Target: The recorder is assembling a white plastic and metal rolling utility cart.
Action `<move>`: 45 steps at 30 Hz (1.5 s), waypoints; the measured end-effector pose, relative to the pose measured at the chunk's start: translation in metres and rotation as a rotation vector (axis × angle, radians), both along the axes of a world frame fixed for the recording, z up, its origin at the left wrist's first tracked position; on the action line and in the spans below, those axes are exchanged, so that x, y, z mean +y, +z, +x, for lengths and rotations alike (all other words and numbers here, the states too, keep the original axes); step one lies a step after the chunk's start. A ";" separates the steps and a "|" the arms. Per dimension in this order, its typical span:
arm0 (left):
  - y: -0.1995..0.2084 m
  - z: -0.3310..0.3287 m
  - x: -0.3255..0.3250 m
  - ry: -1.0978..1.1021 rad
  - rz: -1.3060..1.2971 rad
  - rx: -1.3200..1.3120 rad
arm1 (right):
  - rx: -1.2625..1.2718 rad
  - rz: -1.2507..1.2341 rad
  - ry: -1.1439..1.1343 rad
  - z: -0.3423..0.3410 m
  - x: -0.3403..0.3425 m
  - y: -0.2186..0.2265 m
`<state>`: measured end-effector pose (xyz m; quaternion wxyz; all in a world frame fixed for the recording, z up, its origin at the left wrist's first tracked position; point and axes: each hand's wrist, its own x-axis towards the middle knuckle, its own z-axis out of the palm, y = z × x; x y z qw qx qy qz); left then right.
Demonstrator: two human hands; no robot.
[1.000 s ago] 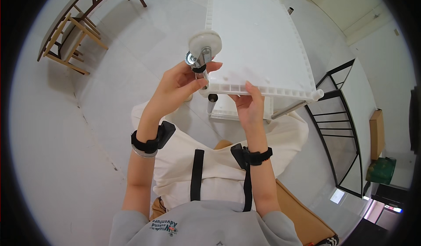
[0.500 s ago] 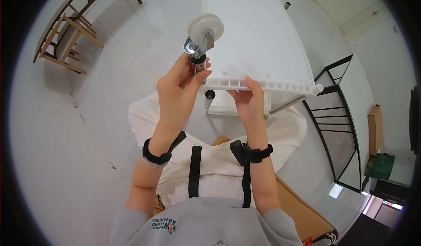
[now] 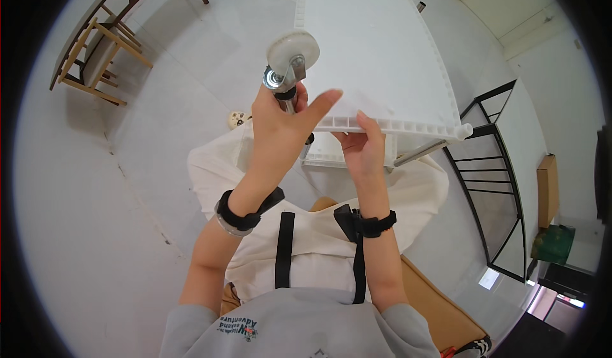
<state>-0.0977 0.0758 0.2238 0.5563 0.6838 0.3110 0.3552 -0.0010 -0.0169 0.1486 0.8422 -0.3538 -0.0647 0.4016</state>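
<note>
A white caster wheel [image 3: 293, 51] in a shiny metal fork sits at the top of a short chrome tube [image 3: 289, 106], by the near left corner of a white plastic shelf [image 3: 376, 45]. The fingers of my left hand [image 3: 280, 128] curl round the tube just below the caster, while its thumb sticks out to the right. My right hand [image 3: 364, 151] grips the shelf's near edge, thumb on top and fingers underneath. Below this edge, part of a dark-ended metal tube [image 3: 310, 142] shows beside my left hand. My palm hides the joint between tube and shelf.
A second white panel [image 3: 338, 160] lies under the shelf. Wooden chairs [image 3: 102, 58] stand far left. A black metal frame [image 3: 491, 179], a cardboard box [image 3: 547, 189] and a green bag [image 3: 553, 243] are on the right. A small pale object with dark spots [image 3: 238, 119] lies left of my wrist.
My left hand has turned about the tube and its thumb has swung away to the right. The caster has shifted slightly left and nearer me. My right hand stays in place.
</note>
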 end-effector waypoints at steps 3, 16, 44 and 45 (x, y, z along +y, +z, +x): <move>0.001 0.011 0.004 0.092 -0.053 0.067 | 0.014 0.028 -0.007 0.001 -0.001 -0.002; 0.015 -0.005 0.035 -0.492 -0.134 -0.055 | 0.005 0.039 -0.010 0.004 -0.007 -0.001; 0.018 -0.008 0.028 -0.275 -0.283 -0.021 | 0.009 -0.060 -0.061 0.004 -0.010 -0.007; 0.021 -0.011 0.034 -0.449 -0.279 0.001 | -0.005 -0.045 -0.048 0.003 -0.011 -0.006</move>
